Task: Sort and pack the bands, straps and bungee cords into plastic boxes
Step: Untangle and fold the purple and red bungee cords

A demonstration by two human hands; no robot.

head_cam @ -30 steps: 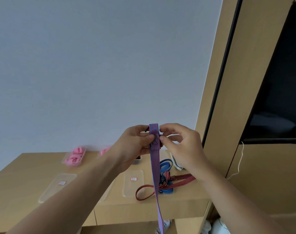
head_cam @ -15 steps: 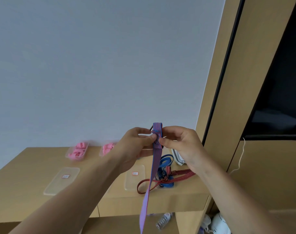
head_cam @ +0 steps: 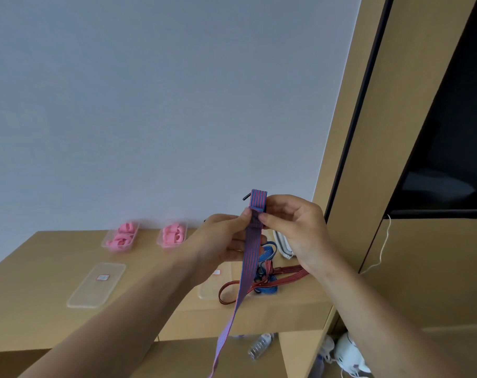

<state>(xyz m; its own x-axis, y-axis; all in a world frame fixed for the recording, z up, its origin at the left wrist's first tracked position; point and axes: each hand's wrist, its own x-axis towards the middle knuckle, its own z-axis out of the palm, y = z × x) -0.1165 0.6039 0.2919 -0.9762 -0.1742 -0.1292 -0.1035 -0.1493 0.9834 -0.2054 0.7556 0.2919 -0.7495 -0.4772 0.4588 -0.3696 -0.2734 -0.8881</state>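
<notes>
1. You had part of the sorting done: two clear plastic boxes [head_cam: 120,237] [head_cam: 172,234] at the back of the wooden tabletop [head_cam: 41,268], against the wall, each held rolled pink bands, one batch [head_cam: 122,236] in the left box and another [head_cam: 172,233] in the right. Neither box wore a lid.
2. Two clear lids lay flat nearer you, one [head_cam: 97,285] in the open and the other [head_cam: 212,286] partly under your left forearm, so closing the boxes was, by my reading, not yet done.
3. A dark red bungee cord [head_cam: 283,275] and a blue bungee cord [head_cam: 267,251] lay tangled together on the tabletop near its right edge, unpacked. No empty box for them was visible from where you stood.
4. You held a blue-and-red striped bungee strap [head_cam: 249,257] up above the tabletop. Its top was folded into a short loop with a dark hook tip showing at the left of the fold, and its long tail hung down past the table edge and out of view.
5. Your left hand [head_cam: 218,244] pinched the strap just under the fold, thumb on the front face; your right hand [head_cam: 294,230] pinched it from the other side at the same height, the other fingers curled. The folded loop stood above both pinches.
6. I judged you were at the start of rolling this strap, with most of its length left.
</notes>
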